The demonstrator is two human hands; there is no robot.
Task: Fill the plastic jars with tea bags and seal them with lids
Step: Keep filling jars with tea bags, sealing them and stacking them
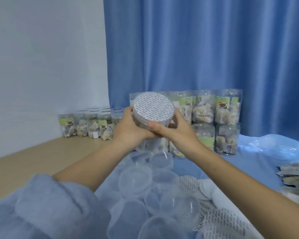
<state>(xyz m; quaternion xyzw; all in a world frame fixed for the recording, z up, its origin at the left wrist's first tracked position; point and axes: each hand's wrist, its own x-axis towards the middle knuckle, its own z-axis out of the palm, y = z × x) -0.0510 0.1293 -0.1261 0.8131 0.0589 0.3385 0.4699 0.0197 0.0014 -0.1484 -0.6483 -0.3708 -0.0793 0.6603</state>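
You have a plastic jar (145,124) lifted in front of you, tilted so its lid (153,107) faces you, the printed seal liner showing through the top. Your left hand (130,128) wraps the jar body from the left and your right hand (169,127) grips it from the right, thumb pressed against the lid's rim. Both are closed around the jar, in what looks like the tightening step.

Watch the threads: with the jar held at a slant, the lid could seat crooked and cross-thread, leaving a jar that looks sealed but isn't. The clear wall is thin and smooth, so a hard squeeze may flex it and let the lid skip, or the jar could slip from your grip.

The stacked filled jars (212,121) stand just behind your hands, in front of the blue curtain (205,42); a wide elbow or hasty set-down could topple them. The loose clear lids (141,187) lie piled beneath your forearms on the blue sheet, easy to scatter, and the tea bags (295,176) wait at the right edge
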